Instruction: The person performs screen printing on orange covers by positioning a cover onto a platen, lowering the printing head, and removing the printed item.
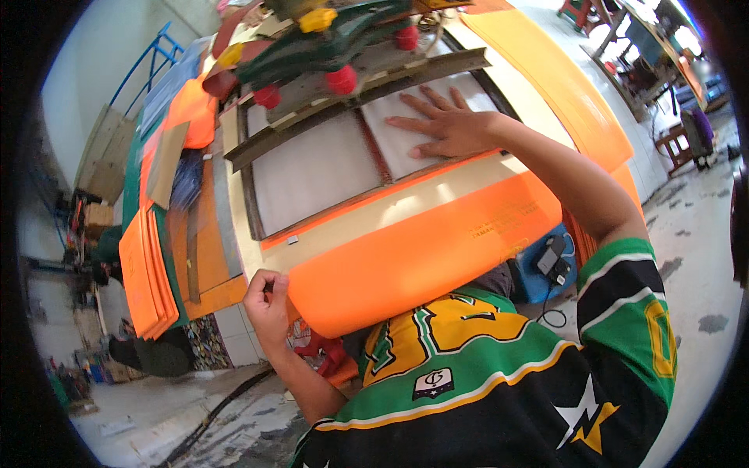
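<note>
A wide orange sheet (413, 257) hangs over the near edge of the cream tabletop (406, 207), its front part curling down toward my body. My left hand (267, 304) is closed, with its curled fingers pinching the sheet's left edge. Flat and spread, my right hand (449, 125) lies on a white panel (402, 121) set in a dark rectangular frame (257, 210). Part of the orange sheet shows along the frame's near side. Across the frame's far part runs a long metal angle bar (351, 105).
Behind the bar stands a green machine part (320, 51) with red knobs (341, 79). Stacked orange sheets (144, 281) hang at the left, and more orange sheets (562, 86) lie at the right. A blue container (538, 273) with a black plug and cord sits below the table.
</note>
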{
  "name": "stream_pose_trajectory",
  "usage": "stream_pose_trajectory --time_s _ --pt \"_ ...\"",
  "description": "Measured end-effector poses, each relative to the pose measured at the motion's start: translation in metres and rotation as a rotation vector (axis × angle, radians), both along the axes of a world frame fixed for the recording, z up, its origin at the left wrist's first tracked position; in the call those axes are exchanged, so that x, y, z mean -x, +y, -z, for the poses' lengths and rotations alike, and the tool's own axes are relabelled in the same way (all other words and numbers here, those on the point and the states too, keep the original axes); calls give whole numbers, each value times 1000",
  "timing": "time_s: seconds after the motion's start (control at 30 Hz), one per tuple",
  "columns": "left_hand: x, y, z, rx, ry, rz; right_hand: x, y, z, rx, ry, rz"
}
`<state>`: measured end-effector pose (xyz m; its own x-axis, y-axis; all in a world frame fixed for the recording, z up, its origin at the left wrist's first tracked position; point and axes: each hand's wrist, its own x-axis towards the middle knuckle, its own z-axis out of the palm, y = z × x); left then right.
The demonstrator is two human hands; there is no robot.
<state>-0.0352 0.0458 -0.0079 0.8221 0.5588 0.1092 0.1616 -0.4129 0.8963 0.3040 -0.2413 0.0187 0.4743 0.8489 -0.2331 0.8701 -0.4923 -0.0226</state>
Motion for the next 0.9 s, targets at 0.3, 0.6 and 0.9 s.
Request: stream_pose_trajectory --time_s 0.3,0.6,0.9 --pt "-78 -32 -50 -455 -81 221 2 5 -1 34 -43 -8" --pt "-123 -23 -45 -749 299 270 8 12 -17 79 82 68" --pt "-120 -24 -50 -765 268 304 5 13 -16 108 51 47"
